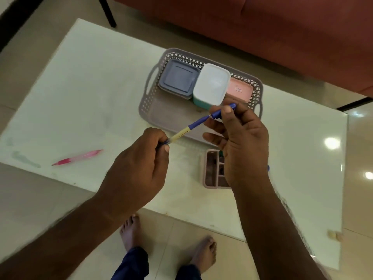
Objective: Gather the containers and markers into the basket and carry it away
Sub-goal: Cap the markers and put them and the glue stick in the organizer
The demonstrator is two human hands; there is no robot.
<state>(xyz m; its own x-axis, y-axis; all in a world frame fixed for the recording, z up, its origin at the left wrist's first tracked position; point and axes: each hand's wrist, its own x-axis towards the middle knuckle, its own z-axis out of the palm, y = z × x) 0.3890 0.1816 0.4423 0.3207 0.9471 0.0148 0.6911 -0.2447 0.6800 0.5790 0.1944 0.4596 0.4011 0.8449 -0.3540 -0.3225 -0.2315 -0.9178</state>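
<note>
A grey lattice basket (149,110) stands on the white table (80,87). Inside it sit a blue-lidded container (178,79), a white-lidded teal container (211,85) and a pink container (240,89). My left hand (139,166) grips the rear end of a blue and yellow marker (191,128). My right hand (242,138) pinches its blue cap (224,112), which meets the marker's tip. Both hands hover over the basket's near edge. A pink marker (78,157) lies on the table to the left.
A small pink divided tray (212,170) sits on the table under my right wrist, partly hidden. A red sofa (282,33) runs behind the table. A dark chair leg (108,13) stands at the far left. My bare feet (167,245) are on the tiled floor.
</note>
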